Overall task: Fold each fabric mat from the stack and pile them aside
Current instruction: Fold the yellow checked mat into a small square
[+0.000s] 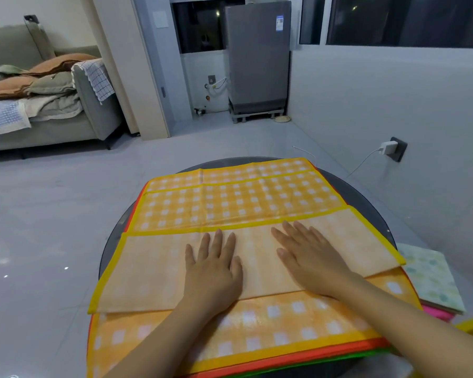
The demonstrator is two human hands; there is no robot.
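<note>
An orange checked fabric mat with a yellow border [238,205] lies on top of the stack on a round dark table [366,197]. Its near part is folded over, so the pale plain underside [148,271] faces up as a wide band across the middle. My left hand [212,268] and my right hand [309,257] rest flat, palms down, fingers spread, on that folded band. Under it, further mats show as orange-red and green edges [298,358] at the front. A pile of folded mats [432,276], pale dotted on top and pink beneath, sits to the right.
The table stands close to a white wall on the right, where a charger [388,147] is plugged into a socket with its cable trailing. A grey sofa with cushions [38,91] stands far left. A grey fridge [257,58] is at the back. Grey tiled floor surrounds the table.
</note>
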